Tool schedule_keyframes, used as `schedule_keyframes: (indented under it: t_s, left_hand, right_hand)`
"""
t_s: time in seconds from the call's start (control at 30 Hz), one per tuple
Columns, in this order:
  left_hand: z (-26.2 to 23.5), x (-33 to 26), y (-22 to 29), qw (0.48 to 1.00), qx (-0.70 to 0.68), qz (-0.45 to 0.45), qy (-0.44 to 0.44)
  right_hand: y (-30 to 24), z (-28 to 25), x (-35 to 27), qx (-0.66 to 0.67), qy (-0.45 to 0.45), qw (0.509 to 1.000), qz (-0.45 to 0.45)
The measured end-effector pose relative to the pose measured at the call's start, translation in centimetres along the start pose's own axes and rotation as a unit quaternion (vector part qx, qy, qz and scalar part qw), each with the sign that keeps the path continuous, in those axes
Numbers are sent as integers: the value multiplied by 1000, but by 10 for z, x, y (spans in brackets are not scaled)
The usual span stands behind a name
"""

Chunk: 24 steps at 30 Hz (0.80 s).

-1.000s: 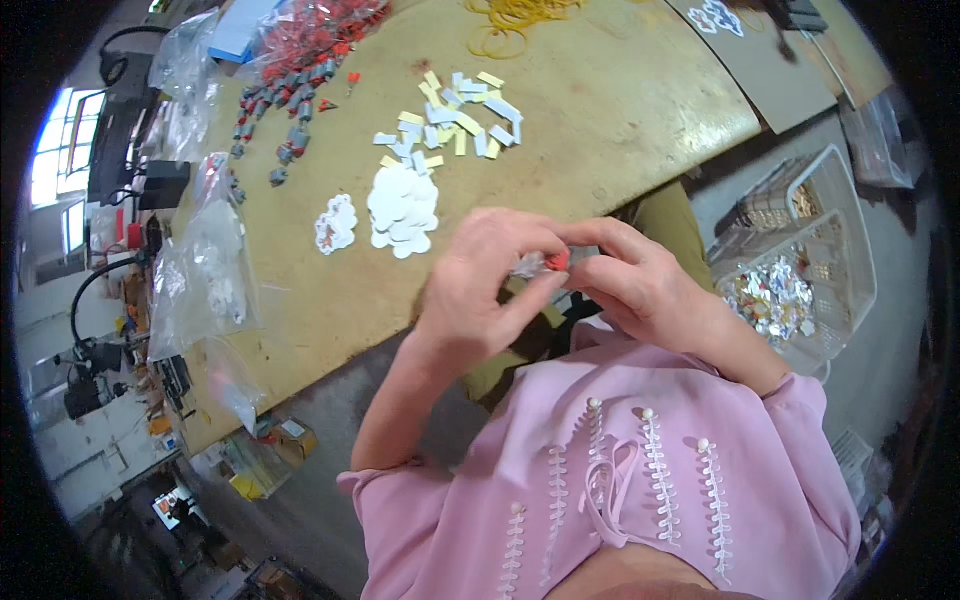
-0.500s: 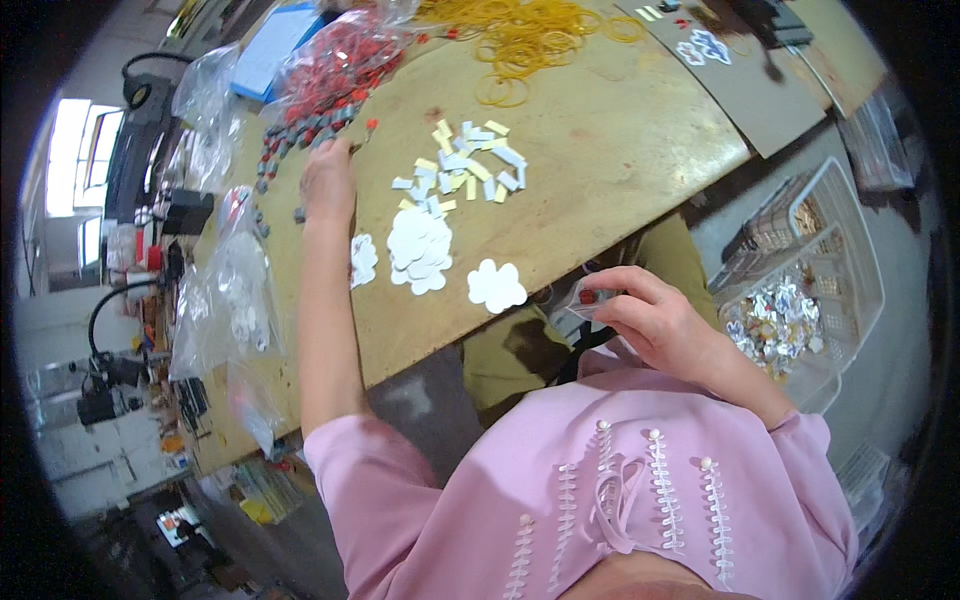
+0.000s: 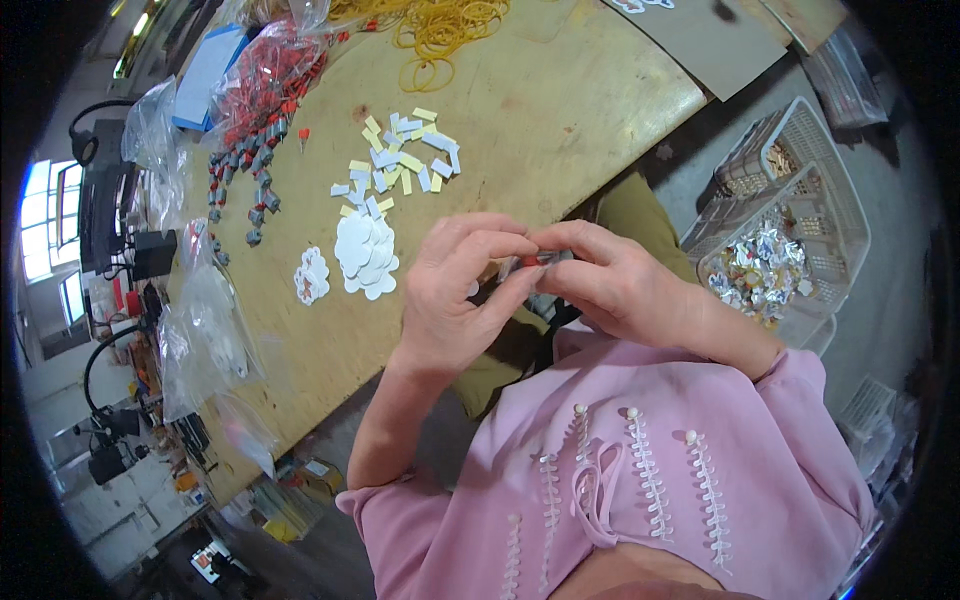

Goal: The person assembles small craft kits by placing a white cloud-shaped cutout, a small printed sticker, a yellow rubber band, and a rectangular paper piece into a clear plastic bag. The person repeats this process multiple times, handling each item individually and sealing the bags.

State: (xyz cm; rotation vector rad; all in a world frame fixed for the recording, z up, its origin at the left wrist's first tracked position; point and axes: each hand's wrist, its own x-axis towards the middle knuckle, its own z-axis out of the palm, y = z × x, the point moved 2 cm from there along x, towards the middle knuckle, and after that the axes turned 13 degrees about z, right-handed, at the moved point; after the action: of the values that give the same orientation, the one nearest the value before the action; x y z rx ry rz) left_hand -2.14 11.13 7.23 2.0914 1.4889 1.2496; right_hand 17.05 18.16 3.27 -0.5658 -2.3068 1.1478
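Observation:
My left hand (image 3: 460, 285) and my right hand (image 3: 620, 285) meet in front of my chest, by the table's near edge. Their fingertips are pinched around a small red and grey piece (image 3: 531, 261) and the clear plastic bag about it; fingers cover most of both. Left of my left hand lies a pile of white flower-shaped cards (image 3: 366, 250), with printed flower-shaped cards (image 3: 312, 277) beside it. Another white card is almost wholly hidden behind my left hand. Small pale yellow and white strips (image 3: 405, 155) are scattered beyond the pile.
Red and grey pieces (image 3: 262, 160) lie in rows at the left, near a bag of red pieces (image 3: 270, 80). Yellow rubber bands (image 3: 450, 35) lie at the back of the table. A white plastic basket (image 3: 850, 225) with shiny packets stands at the right.
My left hand has come back from the red and grey pieces to meet my right hand. The right hand has shifted slightly left, and the view has turned.

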Motion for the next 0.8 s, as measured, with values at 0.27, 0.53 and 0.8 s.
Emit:
schedule_keyframes:
  t_s: [0.27,0.53,0.8]
  left_hand:
    - [-22,94,-106,989,134,-64,1]
    - [2,168,-193,955,188,-205,-106]
    - [-23,176,-206,954,-185,-235,5]
  right_hand:
    - [13,-9,-23,19,-17,999,46]
    - [23,-13,-32,45,2,997,67]
    - [37,-15,-37,57,-2,995,82]
